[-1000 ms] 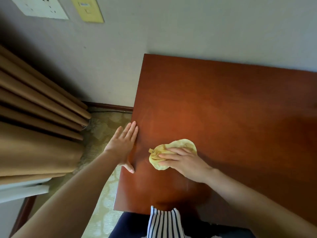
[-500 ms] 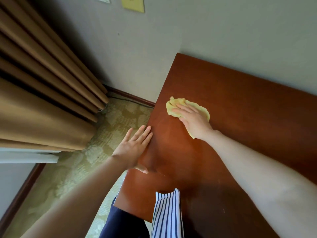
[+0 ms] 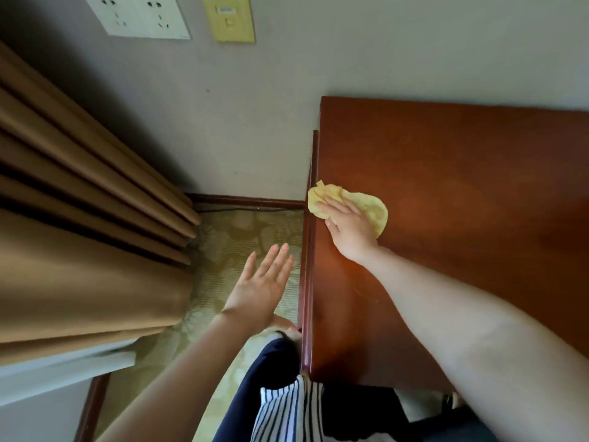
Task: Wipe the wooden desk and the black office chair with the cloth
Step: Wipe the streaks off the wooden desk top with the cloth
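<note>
The right hand [image 3: 349, 231] is pressing the yellow cloth [image 3: 371, 208] flat-fingered onto the wooden desk [image 3: 462, 173], while the left hand [image 3: 259, 290], lower-left of it, is spreading empty fingers.

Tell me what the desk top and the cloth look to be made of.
Desk top: wood or wood veneer, reddish-brown, smooth with a soft sheen; faint grain shows. Cloth: thin, soft yellow fabric, matte, crumpled into folds; the fibre cannot be told.
</note>
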